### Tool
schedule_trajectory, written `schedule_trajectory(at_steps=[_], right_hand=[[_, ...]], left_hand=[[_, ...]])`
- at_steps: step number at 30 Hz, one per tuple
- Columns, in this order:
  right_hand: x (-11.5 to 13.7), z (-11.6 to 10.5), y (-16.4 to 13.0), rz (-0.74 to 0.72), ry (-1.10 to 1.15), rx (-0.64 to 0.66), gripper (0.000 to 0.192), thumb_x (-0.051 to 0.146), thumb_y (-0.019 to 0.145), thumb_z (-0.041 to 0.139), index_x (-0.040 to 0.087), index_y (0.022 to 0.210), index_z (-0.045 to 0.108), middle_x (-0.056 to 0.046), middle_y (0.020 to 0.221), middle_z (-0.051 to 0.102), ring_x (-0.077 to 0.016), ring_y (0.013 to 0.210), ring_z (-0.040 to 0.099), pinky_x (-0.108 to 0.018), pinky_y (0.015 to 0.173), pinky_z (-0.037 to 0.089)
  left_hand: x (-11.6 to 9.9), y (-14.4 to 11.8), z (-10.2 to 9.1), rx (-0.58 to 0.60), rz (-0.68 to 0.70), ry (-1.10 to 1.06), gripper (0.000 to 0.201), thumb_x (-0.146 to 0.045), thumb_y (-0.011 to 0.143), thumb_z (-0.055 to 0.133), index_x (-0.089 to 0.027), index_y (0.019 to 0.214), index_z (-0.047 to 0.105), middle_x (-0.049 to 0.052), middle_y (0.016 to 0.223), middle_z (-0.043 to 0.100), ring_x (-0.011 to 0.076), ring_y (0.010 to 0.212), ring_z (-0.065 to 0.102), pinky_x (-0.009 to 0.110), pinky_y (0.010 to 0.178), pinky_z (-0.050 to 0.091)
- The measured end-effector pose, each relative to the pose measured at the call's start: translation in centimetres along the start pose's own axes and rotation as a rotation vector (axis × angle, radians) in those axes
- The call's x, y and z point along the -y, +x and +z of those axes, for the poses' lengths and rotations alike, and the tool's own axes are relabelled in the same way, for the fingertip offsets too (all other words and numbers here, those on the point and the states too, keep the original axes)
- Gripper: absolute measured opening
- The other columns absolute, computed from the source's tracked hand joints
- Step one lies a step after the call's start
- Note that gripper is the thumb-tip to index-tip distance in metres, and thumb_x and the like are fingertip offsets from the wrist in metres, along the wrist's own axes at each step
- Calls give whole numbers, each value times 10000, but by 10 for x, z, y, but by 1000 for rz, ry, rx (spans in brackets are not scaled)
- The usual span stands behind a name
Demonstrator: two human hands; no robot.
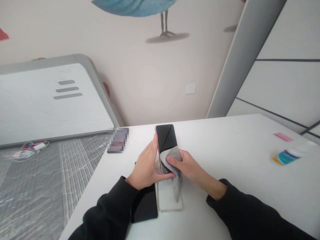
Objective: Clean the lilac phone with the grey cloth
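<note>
A black-screened phone with a pink edge is held over the white table. My left hand grips the phone's lower left side. My right hand presses a grey cloth against the lower part of the screen, and the cloth hangs down below my fingers. Under both hands a clear phone case lies flat on the table, with a black cloth or pouch beside it under my left sleeve.
A blurred dark card-like object lies at the table's far left corner. A pink slip and a stack of coloured round stickers sit at the right. A mattress with cables lies left of the table.
</note>
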State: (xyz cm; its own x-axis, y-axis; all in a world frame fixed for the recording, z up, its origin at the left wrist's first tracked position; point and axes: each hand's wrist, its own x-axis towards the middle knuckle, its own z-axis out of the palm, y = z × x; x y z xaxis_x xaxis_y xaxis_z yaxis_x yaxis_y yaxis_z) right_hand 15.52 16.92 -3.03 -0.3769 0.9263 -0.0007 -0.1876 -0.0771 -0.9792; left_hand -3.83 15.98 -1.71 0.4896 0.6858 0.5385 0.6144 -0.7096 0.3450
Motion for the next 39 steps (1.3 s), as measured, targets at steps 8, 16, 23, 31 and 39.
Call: schedule_trajectory(at_steps=[8, 16, 23, 31, 39], right_hand=[[4, -1, -2, -17, 7, 57, 542, 609, 666, 901, 197, 970, 723, -41, 904, 761, -211, 807, 689, -333, 767, 548], [-2, 0, 1, -2, -42, -84, 602, 788, 759, 714, 199, 877, 753, -58, 860, 753, -243, 826, 700, -359, 780, 563], [10, -2, -4, -20, 75, 7, 471, 573, 655, 917, 210, 885, 726, -26, 831, 738, -191, 730, 664, -300, 689, 542], [1, -2, -1, -135, -149, -116, 567, 765, 784, 705, 199, 791, 670, -22, 714, 649, -173, 638, 583, -298, 584, 495], [4, -2, -2, -158, -242, -173, 614, 821, 854, 554, 235, 666, 548, 14, 589, 519, -171, 576, 517, -304, 553, 455]], left_hand=[[0, 1, -1, -5, -16, -22, 1438, -469, 726, 893, -267, 1636, -202, 250, 1682, 306, 411, 1528, 378, 575, 1175, 453], [0, 0, 0, 11, -15, -52, 1433, -510, 720, 891, -265, 1645, -175, 246, 1692, 285, 416, 1535, 361, 572, 1186, 446], [0, 2, -1, 2, -5, -11, 1421, -548, 747, 865, -264, 1635, -207, 246, 1614, 427, 410, 1412, 536, 585, 1083, 538], [7, 2, 0, -42, 58, 34, 1382, -556, 754, 856, -239, 1655, -142, 279, 1653, 348, 433, 1486, 442, 584, 1147, 480], [10, 2, -2, -23, 21, 32, 1297, -540, 767, 848, -262, 1672, -38, 253, 1737, 60, 405, 1580, 248, 564, 1213, 405]])
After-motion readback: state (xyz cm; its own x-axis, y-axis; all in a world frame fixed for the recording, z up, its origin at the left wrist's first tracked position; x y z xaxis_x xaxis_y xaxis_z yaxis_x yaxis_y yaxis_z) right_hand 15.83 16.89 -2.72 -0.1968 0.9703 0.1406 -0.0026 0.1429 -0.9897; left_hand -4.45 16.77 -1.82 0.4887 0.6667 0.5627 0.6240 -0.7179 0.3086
